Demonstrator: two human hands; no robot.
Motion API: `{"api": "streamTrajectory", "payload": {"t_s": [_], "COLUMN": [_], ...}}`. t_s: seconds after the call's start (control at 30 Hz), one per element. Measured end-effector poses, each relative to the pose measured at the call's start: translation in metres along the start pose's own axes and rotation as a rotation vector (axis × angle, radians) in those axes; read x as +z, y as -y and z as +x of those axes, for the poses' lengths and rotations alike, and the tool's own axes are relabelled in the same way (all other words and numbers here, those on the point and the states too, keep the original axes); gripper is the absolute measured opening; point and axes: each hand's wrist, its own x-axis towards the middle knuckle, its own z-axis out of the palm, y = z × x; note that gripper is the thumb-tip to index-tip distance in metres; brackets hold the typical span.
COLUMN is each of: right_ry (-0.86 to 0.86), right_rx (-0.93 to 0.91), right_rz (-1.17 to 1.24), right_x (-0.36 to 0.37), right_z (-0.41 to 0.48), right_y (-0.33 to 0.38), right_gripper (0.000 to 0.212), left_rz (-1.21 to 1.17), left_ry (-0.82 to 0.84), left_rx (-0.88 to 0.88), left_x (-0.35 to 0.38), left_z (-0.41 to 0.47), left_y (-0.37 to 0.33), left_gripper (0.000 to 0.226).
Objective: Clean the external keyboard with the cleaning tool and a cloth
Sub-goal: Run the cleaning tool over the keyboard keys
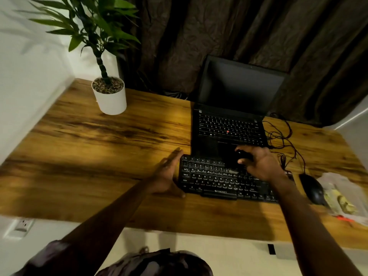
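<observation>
A black external keyboard (215, 181) with white lettering lies on the wooden desk (95, 148), in front of an open laptop. My left hand (168, 173) lies with straight fingers along the keyboard's left edge, thumb at its front corner. My right hand (258, 164) hovers over the keyboard's upper middle and grips a small dark cleaning tool (238, 157), its blurred lower end just above the keys. A pale cloth (338, 188) lies crumpled at the desk's right end.
The black laptop (229, 126) stands open with a dark screen behind the keyboard. A black mouse (312, 189) and tangled cables (282, 134) lie to the right. A potted plant (109, 94) stands at the back left. Dark curtains hang behind.
</observation>
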Motion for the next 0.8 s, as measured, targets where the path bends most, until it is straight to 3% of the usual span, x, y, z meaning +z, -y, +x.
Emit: {"api": "streamTrajectory", "payload": {"t_s": [0.13,0.27,0.6,0.8], "right_ry": [0.019,0.052,0.054,0.050], "right_rx": [-0.087,-0.206,-0.125,-0.278], "right_rz": [-0.046,0.084,-0.014,-0.057], "right_x": [0.021,0.039,0.021,0.053], "right_z": [0.007,0.017,0.014,0.024], "right_y": [0.047,0.080,0.049,0.100], "right_gripper": [0.047,0.043,0.048,0.045], "left_rz": [0.045,0.056,0.013,0.009], "left_ry": [-0.003,0.011,-0.008,0.016], "left_rx": [0.020,-0.014,-0.035,-0.037], "left_x": [0.003,0.001,-0.001,-0.002], "left_z": [0.003,0.005,-0.001,0.004], "left_y": [0.004,0.001,-0.004,-0.003], "left_gripper": [0.161,0.163,0.155,0.151]}}
